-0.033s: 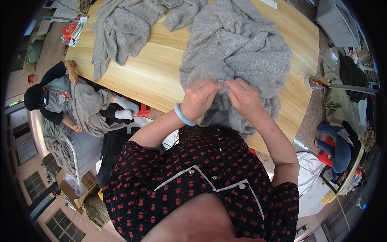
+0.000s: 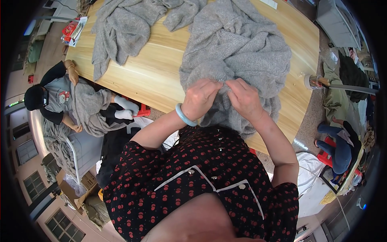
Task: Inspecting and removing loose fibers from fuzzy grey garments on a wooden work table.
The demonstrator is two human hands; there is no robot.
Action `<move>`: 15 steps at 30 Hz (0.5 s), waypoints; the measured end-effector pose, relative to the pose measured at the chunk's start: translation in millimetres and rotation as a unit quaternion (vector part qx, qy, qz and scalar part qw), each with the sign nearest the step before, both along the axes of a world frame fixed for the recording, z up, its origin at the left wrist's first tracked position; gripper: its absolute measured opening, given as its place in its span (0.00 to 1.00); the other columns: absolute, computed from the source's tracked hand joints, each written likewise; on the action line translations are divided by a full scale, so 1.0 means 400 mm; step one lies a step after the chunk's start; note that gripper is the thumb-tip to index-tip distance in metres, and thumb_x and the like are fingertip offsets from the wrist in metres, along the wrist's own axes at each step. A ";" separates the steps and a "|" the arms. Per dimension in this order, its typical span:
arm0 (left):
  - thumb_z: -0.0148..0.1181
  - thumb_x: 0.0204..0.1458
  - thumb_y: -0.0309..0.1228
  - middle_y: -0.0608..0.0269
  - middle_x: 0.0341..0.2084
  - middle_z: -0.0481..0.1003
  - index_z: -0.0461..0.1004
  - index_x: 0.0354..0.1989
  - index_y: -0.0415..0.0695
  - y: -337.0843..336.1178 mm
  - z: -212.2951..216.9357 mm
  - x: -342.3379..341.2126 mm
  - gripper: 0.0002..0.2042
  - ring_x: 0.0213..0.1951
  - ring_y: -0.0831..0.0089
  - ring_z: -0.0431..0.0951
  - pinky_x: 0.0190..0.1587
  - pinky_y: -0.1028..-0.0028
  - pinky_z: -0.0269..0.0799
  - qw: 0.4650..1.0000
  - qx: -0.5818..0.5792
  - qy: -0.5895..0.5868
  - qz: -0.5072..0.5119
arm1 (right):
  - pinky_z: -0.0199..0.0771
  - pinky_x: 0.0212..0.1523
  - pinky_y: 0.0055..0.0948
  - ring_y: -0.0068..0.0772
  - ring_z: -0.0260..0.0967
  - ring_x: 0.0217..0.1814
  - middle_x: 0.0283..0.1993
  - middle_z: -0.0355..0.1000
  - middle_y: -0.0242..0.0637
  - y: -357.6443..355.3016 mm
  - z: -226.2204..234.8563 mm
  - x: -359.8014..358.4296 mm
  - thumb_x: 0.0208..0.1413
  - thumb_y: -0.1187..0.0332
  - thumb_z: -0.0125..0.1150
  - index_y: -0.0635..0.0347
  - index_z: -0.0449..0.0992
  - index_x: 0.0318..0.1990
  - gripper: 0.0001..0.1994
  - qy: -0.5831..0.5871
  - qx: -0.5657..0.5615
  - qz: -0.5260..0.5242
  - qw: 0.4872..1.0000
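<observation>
Both hands up on the gray knit garment (image 2: 246,48), which is heaped on the wooden table (image 2: 167,66) right in front of the wearer, near edge hanging toward the body. Left hand (image 2: 198,98): thumb and index closed to a pinch on a small bit of knit, other fingers curled in. Right hand (image 2: 244,99): same pinch, just beside the left, tips nearly meeting, other fingers folded. Something tiny and pale shows between the tips; too small to tell what, and can't tell whether either hand grips it as well as the knit. Knit bunches into a rounded fold directly beyond the fingertips, loose folds run on to the far side. Pale blue bangle (image 2: 185,115) on left wrist. Second gray knit piece (image 2: 125,34) lies crumpled on the same table, far left, well apart from the hands. Container of tools (image 2: 313,82) at the table's right edge; white paper slip (image 2: 269,3) at the far edge. Co-worker (image 2: 56,94) seated off the left side, gray knit cloth (image 2: 90,107) over the lap. Another person (image 2: 338,147) in jeans sits off to the right.
</observation>
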State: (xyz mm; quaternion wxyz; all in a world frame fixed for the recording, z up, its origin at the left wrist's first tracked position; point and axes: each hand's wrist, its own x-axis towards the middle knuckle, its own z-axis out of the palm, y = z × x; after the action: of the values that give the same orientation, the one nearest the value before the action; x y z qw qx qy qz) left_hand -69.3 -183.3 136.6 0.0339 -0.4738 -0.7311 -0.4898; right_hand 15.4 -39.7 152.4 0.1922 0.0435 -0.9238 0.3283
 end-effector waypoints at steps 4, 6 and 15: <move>0.56 0.37 0.15 0.56 0.23 0.73 0.71 0.26 0.38 0.024 -0.011 0.011 0.07 0.26 0.63 0.74 0.28 0.74 0.69 0.998 0.025 0.013 0.057 | 0.68 0.23 0.27 0.34 0.66 0.26 0.27 0.64 0.36 -0.004 -0.014 -0.013 0.40 0.76 0.54 0.62 0.67 0.32 0.09 0.035 0.030 -0.032 0.998; 0.55 0.37 0.15 0.56 0.22 0.73 0.71 0.26 0.37 0.036 -0.014 0.015 0.07 0.26 0.63 0.74 0.28 0.74 0.69 0.996 0.027 0.010 0.085 | 0.68 0.23 0.28 0.35 0.66 0.25 0.25 0.64 0.37 -0.012 -0.023 -0.020 0.39 0.76 0.54 0.63 0.67 0.31 0.08 0.043 0.020 -0.052 0.998; 0.55 0.37 0.14 0.54 0.25 0.72 0.71 0.27 0.38 0.041 -0.033 0.017 0.08 0.26 0.62 0.72 0.29 0.75 0.68 0.988 0.091 0.055 0.111 | 0.67 0.22 0.30 0.39 0.66 0.23 0.24 0.67 0.41 -0.033 -0.047 -0.036 0.36 0.78 0.54 0.64 0.69 0.29 0.08 0.088 -0.073 -0.129 0.985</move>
State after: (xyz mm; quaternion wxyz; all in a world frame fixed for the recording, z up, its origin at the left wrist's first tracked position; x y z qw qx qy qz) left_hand -62.4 -166.8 123.2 0.1709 -0.4113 -0.7286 -0.5203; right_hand 1.0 -53.0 133.8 0.3163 -0.0619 -0.8745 0.3626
